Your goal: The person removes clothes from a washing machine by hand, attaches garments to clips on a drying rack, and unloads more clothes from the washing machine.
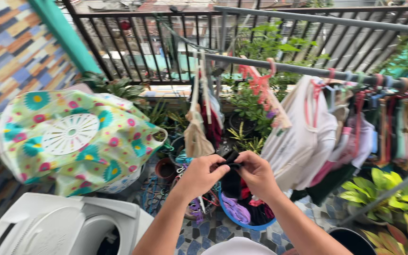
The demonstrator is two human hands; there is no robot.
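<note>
Soft matt black cloth garment (231, 163); smooth glossy white plastic washing machine (62, 224); dull grey metal drying rail (298, 69); shiny floral plastic cover (72, 137); blue plastic basin (242, 223).

Bright, even daylight, no hard shadows. Motion blur smears the hanging clothes (355, 123) at right. Railing (175, 47) bows from wide-angle distortion.

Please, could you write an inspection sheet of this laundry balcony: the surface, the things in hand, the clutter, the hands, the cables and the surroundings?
Surface: mosaic tile floor, partly covered.
Job's things: black garment held above a blue basin of mixed clothes.
Clutter: white washing machine, flowered cover, plant pots.
Hands: left hand and right hand both pinch the garment with their fingers.
Cables: nothing seen.
Surroundings: drying rail crowded with hangers and clothes, black railing, green plants.
</note>
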